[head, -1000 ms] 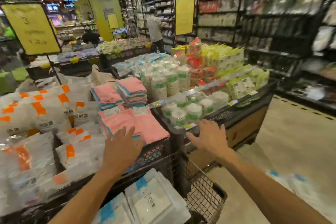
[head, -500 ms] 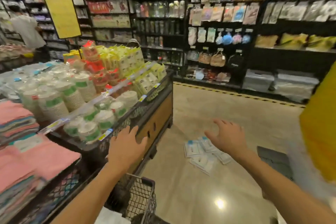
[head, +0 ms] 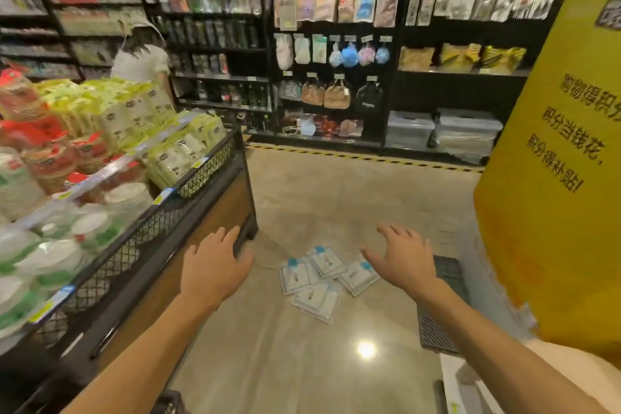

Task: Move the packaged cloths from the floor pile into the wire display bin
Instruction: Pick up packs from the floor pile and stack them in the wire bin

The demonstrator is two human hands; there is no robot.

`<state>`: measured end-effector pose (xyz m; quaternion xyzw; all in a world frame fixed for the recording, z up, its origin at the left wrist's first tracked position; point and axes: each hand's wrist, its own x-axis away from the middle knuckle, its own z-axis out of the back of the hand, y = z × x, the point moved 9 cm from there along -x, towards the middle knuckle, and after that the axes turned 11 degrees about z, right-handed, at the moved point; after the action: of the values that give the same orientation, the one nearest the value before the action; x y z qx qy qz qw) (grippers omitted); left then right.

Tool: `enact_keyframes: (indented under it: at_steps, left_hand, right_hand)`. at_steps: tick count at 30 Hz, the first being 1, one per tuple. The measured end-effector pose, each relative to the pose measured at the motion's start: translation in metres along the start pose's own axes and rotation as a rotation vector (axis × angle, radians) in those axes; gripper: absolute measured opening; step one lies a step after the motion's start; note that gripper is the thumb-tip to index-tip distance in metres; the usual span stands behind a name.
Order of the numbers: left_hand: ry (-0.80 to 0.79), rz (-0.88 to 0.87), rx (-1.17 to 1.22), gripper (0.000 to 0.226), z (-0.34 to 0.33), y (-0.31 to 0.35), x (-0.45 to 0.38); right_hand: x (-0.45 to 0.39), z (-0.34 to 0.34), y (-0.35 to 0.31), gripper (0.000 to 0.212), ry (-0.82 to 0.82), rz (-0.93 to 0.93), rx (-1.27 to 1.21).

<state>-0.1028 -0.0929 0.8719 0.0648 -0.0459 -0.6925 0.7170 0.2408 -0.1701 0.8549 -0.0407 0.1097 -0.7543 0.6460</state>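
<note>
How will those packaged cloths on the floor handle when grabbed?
The packaged cloths lie flat and thin, so probably light and floppy. Their film wrap looks glossy, so likely slippery; overlapping packs may slide apart. Both the left hand and right hand are empty.

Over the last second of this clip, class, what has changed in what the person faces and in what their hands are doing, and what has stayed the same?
The view swung right, away from the pink cloths and the wire bin, so the floor pile of packaged cloths came into sight. The left hand left the pink stack; the right hand left the display edge and now reaches towards the pile. Unchanged: both hands are open and hold nothing, and the pile lies untouched.
</note>
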Motion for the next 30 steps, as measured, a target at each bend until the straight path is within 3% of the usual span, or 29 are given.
enact_keyframes:
  at_steps: [8,21,30]
  left_hand:
    - [-0.049,0.007,-0.026,0.07,-0.04,0.051,-0.07]
    - [-0.165,-0.133,0.023,0.068,-0.115,0.166,-0.294]
    - [-0.221,-0.154,-0.032,0.068,-0.171,0.218,-0.401]
  right_hand:
    - [-0.081,-0.024,0.044,0.071,-0.033,-0.005,-0.024]
    - [-0.266,-0.053,0.092,0.071,-0.095,-0.112,-0.019]
    - [-0.383,-0.099,0.143,0.07,-0.183,-0.147,-0.033]
